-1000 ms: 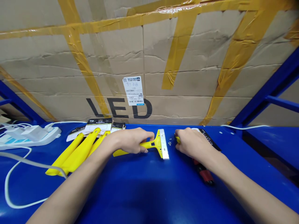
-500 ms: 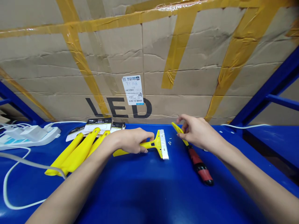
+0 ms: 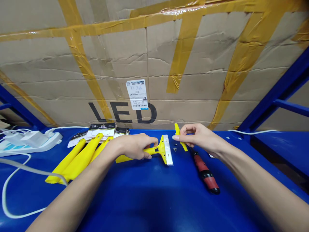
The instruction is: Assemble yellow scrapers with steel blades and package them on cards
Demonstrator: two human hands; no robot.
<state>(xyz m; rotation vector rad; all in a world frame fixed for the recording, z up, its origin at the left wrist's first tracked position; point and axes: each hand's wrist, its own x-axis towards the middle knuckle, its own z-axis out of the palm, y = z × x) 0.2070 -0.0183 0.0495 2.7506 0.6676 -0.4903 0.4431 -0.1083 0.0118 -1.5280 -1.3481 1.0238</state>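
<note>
My left hand (image 3: 136,145) is closed around the handle of a yellow scraper (image 3: 163,150), whose wide head points right. Along that head lies a silvery blade (image 3: 168,150). Between thumb and fingers, my right hand (image 3: 196,137) pinches a narrow yellow plastic strip (image 3: 178,129), just right of the scraper head and apart from it. A few tiny screws and nuts (image 3: 175,148) lie on the blue surface between the two. Below my right hand rests a red and black screwdriver (image 3: 205,172), its tip end hidden near the strip.
On the left lie several yellow scraper handles (image 3: 79,161) and packaging cards (image 3: 101,129). A white power strip (image 3: 38,143) with plugs and cables sits farther left. A taped cardboard box (image 3: 154,71) stands behind the blue tabletop (image 3: 145,199), between blue frame posts (image 3: 272,87).
My right hand has turned the yellow strip and brought it slightly left, towards the scraper head. My left hand and the scraper have hardly moved.
</note>
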